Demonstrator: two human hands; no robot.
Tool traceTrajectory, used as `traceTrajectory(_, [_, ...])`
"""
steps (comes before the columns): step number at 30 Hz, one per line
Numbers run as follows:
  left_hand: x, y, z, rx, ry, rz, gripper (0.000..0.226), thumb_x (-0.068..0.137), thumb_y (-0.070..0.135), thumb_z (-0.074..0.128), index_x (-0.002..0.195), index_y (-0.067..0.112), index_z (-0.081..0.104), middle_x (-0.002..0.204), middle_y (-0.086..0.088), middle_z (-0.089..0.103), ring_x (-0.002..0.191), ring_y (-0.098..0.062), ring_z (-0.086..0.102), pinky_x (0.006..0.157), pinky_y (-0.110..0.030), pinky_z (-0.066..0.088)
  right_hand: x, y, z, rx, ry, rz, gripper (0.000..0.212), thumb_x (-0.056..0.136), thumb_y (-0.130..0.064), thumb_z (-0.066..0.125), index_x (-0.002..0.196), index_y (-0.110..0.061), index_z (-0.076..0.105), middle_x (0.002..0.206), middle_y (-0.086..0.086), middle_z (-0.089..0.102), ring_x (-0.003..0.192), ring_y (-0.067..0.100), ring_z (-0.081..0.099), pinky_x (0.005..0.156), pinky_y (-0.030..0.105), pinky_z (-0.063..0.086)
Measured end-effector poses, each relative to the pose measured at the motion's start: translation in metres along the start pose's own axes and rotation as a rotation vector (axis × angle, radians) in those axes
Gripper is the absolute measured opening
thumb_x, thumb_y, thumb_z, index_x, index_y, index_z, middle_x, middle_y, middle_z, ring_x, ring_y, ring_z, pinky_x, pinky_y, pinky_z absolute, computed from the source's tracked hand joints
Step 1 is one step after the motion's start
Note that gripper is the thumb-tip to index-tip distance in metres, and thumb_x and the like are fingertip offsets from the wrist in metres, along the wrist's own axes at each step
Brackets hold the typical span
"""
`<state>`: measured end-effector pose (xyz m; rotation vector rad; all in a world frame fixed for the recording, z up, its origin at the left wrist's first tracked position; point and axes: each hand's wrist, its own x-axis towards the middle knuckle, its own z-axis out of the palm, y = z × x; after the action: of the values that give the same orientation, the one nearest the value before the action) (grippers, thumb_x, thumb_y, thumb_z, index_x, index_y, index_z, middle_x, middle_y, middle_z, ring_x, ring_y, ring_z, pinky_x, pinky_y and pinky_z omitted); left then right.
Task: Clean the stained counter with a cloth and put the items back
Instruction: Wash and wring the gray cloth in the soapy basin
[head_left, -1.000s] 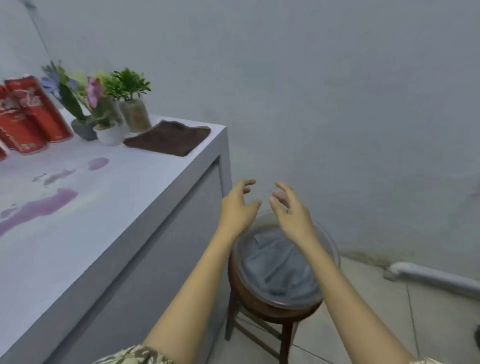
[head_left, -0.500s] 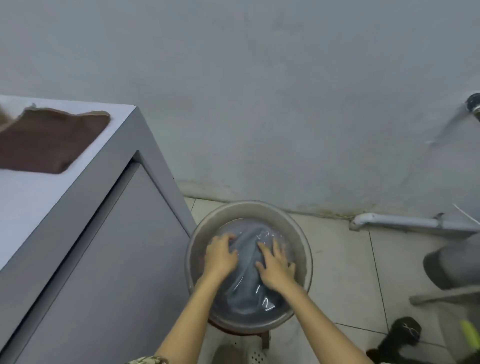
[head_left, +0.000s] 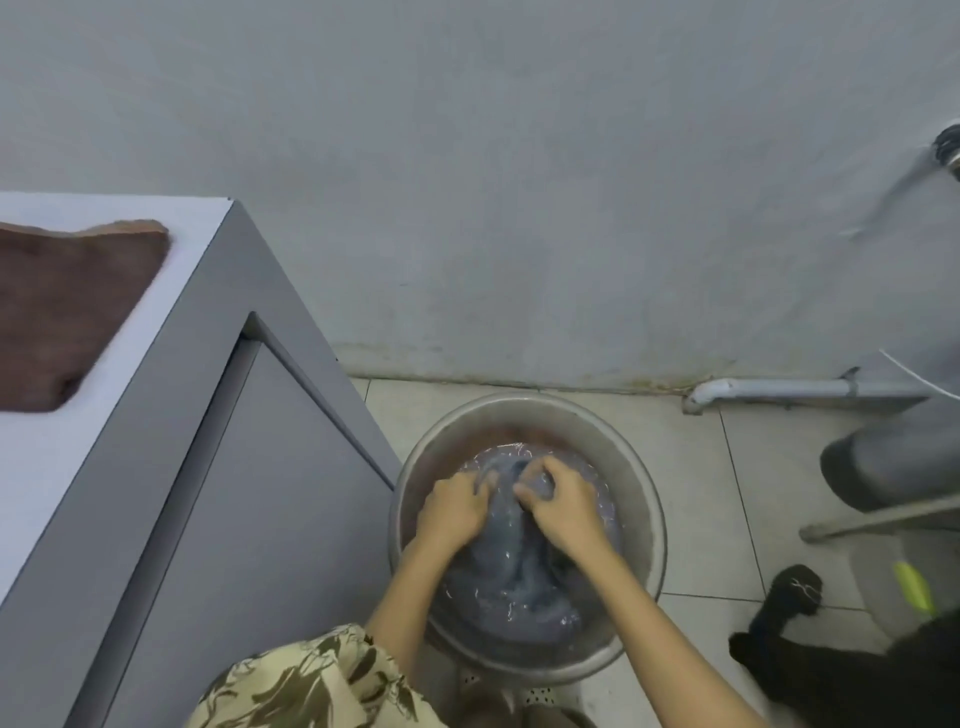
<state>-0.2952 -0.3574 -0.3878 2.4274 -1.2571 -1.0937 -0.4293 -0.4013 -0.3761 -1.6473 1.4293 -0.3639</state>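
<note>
Gripping the grey cloth with both hands, I see left hand and right hand fingers curled into bunched wet fabric at the basin's middle. Metal basin holds water with the cloth sunk in it, mostly below the fingers. Left of the basin, a brown cloth lies flat on the grey counter, well apart.
</note>
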Motion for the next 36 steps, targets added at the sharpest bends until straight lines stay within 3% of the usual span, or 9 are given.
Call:
traceTrajectory(3, [-0.001,0.004,-0.006,0.07,0.026,0.065,0.041,0.099,0.039,0.035,0.114,0.011,0.06,0.117,-0.017,0.062,0.109,-0.036,0.056,0.089,-0.039,0.046,-0.01,-0.007,-0.012,0.005,0.08,-0.051,0.009,0.088,-0.023,0.062,0.094,-0.016,0.063,0.096,-0.003,0.064,0.095,0.014,0.058,0.075,0.016,0.035])
traceTrajectory(5, [-0.004,0.003,-0.001,0.096,0.044,0.113,0.035,0.099,0.029,0.037,0.124,0.012,0.053,0.128,-0.017,0.052,0.115,-0.037,0.049,0.096,-0.044,0.042,-0.012,-0.002,-0.015,-0.17,0.063,-0.037,0.022,0.092,-0.027,0.056,0.114,-0.023,0.059,0.122,-0.003,0.057,0.119,0.018,0.047,0.099,0.032,0.035])
traceTrajectory(11, [-0.021,-0.007,0.024,0.151,0.187,0.081,0.058,0.09,0.004,0.048,0.142,0.014,0.024,0.14,-0.013,0.027,0.118,-0.032,0.043,0.094,-0.039,0.044,-0.019,0.015,-0.004,-0.469,-0.3,0.082,0.057,0.097,-0.031,0.047,0.146,-0.04,0.019,0.158,0.005,-0.001,0.143,0.033,0.005,0.111,0.056,0.016])
traceTrajectory(16, [-0.017,-0.001,0.018,0.144,0.056,-0.112,0.041,0.095,0.027,0.049,0.127,0.004,0.039,0.124,-0.019,0.053,0.109,-0.035,0.056,0.087,-0.04,0.045,-0.017,0.019,0.001,-0.291,-0.274,0.047,0.057,0.092,-0.003,0.046,0.143,-0.027,0.035,0.151,0.015,0.023,0.137,0.036,0.028,0.108,0.036,0.029])
traceTrajectory(19, [-0.022,0.007,-0.003,-0.351,-0.04,-0.131,0.028,0.088,0.037,0.061,0.101,0.013,0.064,0.104,-0.008,0.068,0.094,-0.025,0.063,0.077,-0.03,0.048,-0.016,0.015,-0.005,-0.156,-0.124,-0.009,0.037,0.087,-0.001,0.056,0.12,-0.015,0.058,0.122,0.009,0.054,0.116,0.026,0.052,0.091,0.026,0.039])
traceTrajectory(26, [-0.035,0.029,-0.045,-0.851,-0.07,0.104,0.007,0.08,0.022,0.068,0.086,0.018,0.065,0.073,0.007,0.069,0.074,-0.012,0.063,0.066,-0.025,0.049,-0.022,-0.007,-0.016,-0.072,0.094,-0.124,0.027,0.095,-0.026,0.051,0.12,-0.023,0.059,0.125,-0.002,0.055,0.117,0.017,0.051,0.101,0.038,0.041])
traceTrajectory(29, [-0.026,0.024,-0.045,-0.668,-0.054,0.149,0.048,0.069,0.026,0.073,0.114,0.014,0.058,0.104,-0.005,0.067,0.095,-0.022,0.065,0.083,-0.036,0.054,-0.019,-0.01,-0.018,-0.054,0.036,-0.143,0.04,0.096,-0.03,0.049,0.134,-0.021,0.047,0.138,0.0,0.046,0.127,0.018,0.043,0.108,0.038,0.034])
traceTrajectory(33, [-0.014,0.012,-0.018,-0.235,0.161,0.133,0.025,0.077,0.018,0.069,0.096,0.013,0.054,0.095,-0.004,0.064,0.087,-0.023,0.06,0.066,-0.028,0.042,-0.01,0.008,0.003,-0.238,-0.232,-0.037,0.065,0.092,-0.045,0.051,0.147,-0.022,0.026,0.156,0.007,0.02,0.143,0.026,0.021,0.115,0.044,0.023])
traceTrajectory(36, [-0.011,0.003,0.006,0.006,0.199,0.074,0.027,0.086,0.017,0.059,0.108,0.007,0.047,0.117,-0.014,0.054,0.107,-0.03,0.052,0.079,-0.033,0.042,-0.017,0.025,0.022,-0.438,-0.399,0.01,0.08,0.09,-0.057,0.047,0.151,-0.027,0.004,0.157,0.006,-0.02,0.145,0.031,-0.007,0.116,0.051,0.011])
